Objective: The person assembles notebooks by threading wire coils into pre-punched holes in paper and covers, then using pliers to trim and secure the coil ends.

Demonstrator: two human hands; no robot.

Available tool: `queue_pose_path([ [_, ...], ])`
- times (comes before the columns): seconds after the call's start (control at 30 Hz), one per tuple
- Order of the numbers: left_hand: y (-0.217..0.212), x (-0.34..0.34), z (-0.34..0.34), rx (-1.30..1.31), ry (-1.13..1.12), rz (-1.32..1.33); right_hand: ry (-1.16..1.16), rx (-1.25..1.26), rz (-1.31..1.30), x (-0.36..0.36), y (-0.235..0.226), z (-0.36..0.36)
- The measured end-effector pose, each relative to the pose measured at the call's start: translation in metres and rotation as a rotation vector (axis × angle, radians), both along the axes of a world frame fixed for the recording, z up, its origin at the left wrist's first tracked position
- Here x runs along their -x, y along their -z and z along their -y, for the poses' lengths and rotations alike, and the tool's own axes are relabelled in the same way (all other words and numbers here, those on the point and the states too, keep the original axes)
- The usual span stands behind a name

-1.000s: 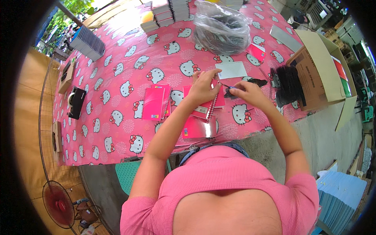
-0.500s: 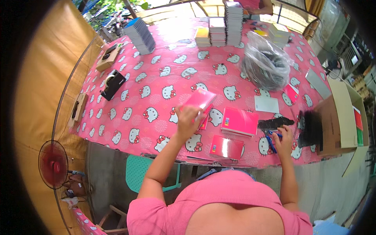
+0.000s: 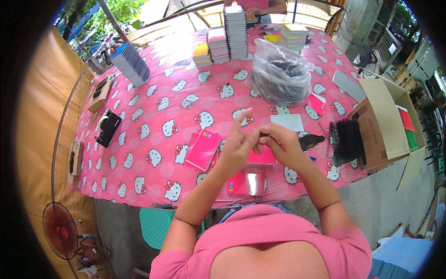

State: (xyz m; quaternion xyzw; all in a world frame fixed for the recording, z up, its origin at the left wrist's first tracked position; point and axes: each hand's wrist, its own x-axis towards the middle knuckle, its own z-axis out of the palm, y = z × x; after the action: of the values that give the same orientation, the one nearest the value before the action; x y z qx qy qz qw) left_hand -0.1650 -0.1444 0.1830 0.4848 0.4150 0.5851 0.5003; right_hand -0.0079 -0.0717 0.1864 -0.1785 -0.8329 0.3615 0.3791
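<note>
My left hand (image 3: 239, 148) and my right hand (image 3: 282, 143) meet above the near part of the table, fingertips touching. The left index finger points outward while its other fingers curl in. My right hand is pinched closed against the left; anything between them is too small to make out. Under the hands lies a pile of pink spiral notebooks (image 3: 265, 159), partly covered. Left of them rest more pink notebooks (image 3: 203, 149), slightly askew. Closer to me is a single pink notebook (image 3: 245, 184) with a shiny cover. A blue-handled tool (image 3: 313, 158) shows only slightly beside my right wrist.
Black binding coils (image 3: 344, 139) lie beside an open cardboard box (image 3: 378, 125) at right. A clear plastic bag (image 3: 282, 76) with dark contents stands farther back. Notebook stacks (image 3: 236, 35) rise at the far side near another person. A tape dispenser (image 3: 108, 128) sits left.
My left hand has left the notebooks on the left, and my right hand has left the blue-handled tool. Both have come together in the middle. The view has shifted to the right.
</note>
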Motion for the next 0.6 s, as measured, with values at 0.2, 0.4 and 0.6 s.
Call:
queue_pose_path([
  [0.2, -0.038, 0.0, -0.019, -0.145, 0.019, -0.166, 0.601, -0.248, -0.073, 0.011, -0.012, -0.159],
  [0.4, -0.113, -0.019, 0.048, -0.295, 1.034, 0.261, 0.841, -0.609, 0.189, 0.001, 0.004, -0.312],
  [0.6, -0.092, -0.001, 0.084, -0.473, 1.012, 0.248, 0.447, -0.479, 0.191, 0.013, 0.038, -0.187],
])
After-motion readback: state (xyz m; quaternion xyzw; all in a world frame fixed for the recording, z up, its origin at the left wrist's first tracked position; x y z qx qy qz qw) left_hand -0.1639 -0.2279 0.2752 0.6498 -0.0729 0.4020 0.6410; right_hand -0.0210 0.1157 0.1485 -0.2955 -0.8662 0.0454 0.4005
